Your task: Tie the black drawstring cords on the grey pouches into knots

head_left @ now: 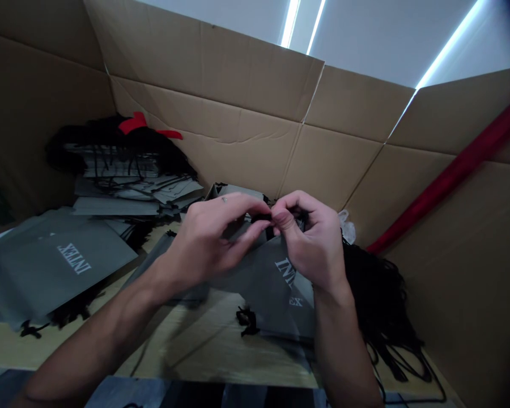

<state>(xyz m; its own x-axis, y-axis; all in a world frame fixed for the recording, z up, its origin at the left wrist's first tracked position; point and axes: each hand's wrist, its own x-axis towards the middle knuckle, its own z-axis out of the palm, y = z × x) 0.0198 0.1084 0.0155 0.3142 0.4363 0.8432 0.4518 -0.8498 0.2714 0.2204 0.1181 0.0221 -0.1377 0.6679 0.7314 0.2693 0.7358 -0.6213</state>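
My left hand (216, 232) and my right hand (312, 238) meet at the middle of the view, fingertips pinched close together. Between them is a bit of black cord, mostly hidden by the fingers, at the top of a grey bag (255, 269) with white INTEX lettering. The bag hangs tilted below my hands, and my right hand covers part of its print. Beneath it, on the table, lies another grey bag (272, 314) with a black cord knot (247, 320) at its left corner.
Grey INTEX bags (97, 249) lie on the wooden table (195, 345) at left, with a taller stack (123, 207) behind. A heap of black cords (378, 300) lies at right. Cardboard walls (238, 127) surround the table; a red strip (446, 175) slants across the right wall.
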